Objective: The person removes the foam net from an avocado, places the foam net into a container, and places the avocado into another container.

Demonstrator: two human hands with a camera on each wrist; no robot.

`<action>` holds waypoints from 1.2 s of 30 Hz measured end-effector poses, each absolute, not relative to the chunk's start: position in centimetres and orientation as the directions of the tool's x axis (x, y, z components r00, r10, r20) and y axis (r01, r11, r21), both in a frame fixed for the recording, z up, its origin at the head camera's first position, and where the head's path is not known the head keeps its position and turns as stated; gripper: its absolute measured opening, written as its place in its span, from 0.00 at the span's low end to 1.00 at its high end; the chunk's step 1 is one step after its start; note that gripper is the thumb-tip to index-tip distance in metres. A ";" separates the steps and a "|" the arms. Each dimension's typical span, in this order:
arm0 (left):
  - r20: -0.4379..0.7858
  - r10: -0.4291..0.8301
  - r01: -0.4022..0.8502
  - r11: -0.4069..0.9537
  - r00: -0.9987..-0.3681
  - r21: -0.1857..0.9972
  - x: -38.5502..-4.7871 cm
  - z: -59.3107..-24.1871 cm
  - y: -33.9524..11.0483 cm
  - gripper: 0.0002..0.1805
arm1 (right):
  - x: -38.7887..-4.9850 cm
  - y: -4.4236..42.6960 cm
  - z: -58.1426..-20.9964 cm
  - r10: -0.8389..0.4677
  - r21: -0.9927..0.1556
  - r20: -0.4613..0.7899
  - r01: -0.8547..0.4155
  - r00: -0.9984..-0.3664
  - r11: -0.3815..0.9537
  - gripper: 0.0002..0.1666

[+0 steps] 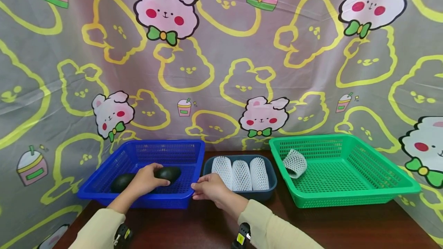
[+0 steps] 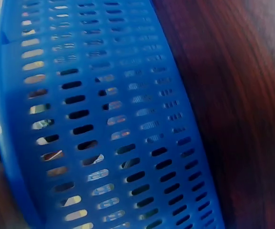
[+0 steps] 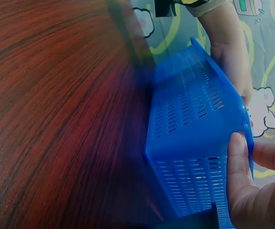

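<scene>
My left hand (image 1: 148, 180) reaches into the blue basket (image 1: 169, 192) and grips a dark green oval fruit, perhaps an avocado (image 1: 169, 173), thumb on its near side. A second dark green oval fruit (image 1: 122, 183) lies to the left in that basket, partly behind the hand. With thumb and fingers, my right hand (image 1: 212, 188) pinches the basket's rim at the front right corner; the right wrist view shows this hand (image 3: 251, 186) on the rim too. The left wrist view is mostly filled by the basket's slotted wall (image 2: 99, 119), which hides the fruit.
Several white foam net sleeves (image 1: 241, 175) stand side by side in a dark blue-grey tray (image 1: 263, 194) right of the blue basket. Farther right sits a green basket (image 1: 346, 195) with one foam net sleeve (image 1: 295, 163) in it. A patterned curtain (image 1: 221, 68) hangs behind the brown wooden table (image 1: 221, 226).
</scene>
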State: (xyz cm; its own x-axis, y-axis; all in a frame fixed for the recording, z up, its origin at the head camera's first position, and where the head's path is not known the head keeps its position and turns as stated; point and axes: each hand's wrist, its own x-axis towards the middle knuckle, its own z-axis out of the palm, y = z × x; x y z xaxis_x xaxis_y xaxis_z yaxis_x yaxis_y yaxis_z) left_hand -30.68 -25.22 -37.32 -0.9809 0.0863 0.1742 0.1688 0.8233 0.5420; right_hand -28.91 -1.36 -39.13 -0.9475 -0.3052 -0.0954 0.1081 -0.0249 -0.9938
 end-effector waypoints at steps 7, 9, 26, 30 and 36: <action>0.147 0.109 0.168 0.859 -0.983 0.483 -31.7 -37.5 -25.2 0.38 | -28.8 -1.4 -39.0 -0.307 -0.993 -0.094 0.110 -0.947 -0.036 0.04; 0.140 0.117 0.170 0.864 -0.983 0.474 -31.9 -37.5 -25.2 0.38 | -28.8 -1.4 -38.9 -0.308 -0.993 -0.095 0.113 -0.947 -0.039 0.04; 0.057 0.155 0.165 0.908 -0.986 0.384 -33.1 -38.2 -24.8 0.36 | -28.9 -1.5 -39.1 -0.302 -0.991 -0.117 0.129 -0.946 -0.020 0.03; 0.069 0.153 0.167 0.914 -0.986 0.369 -33.3 -38.4 -24.7 0.35 | -28.9 -1.4 -39.0 -0.301 -0.991 -0.127 0.135 -0.945 -0.006 0.04; 0.070 0.153 0.168 0.930 -0.986 0.326 -33.6 -38.4 -24.6 0.34 | -28.9 -1.2 -38.8 -0.309 -0.990 -0.132 0.139 -0.942 0.000 0.04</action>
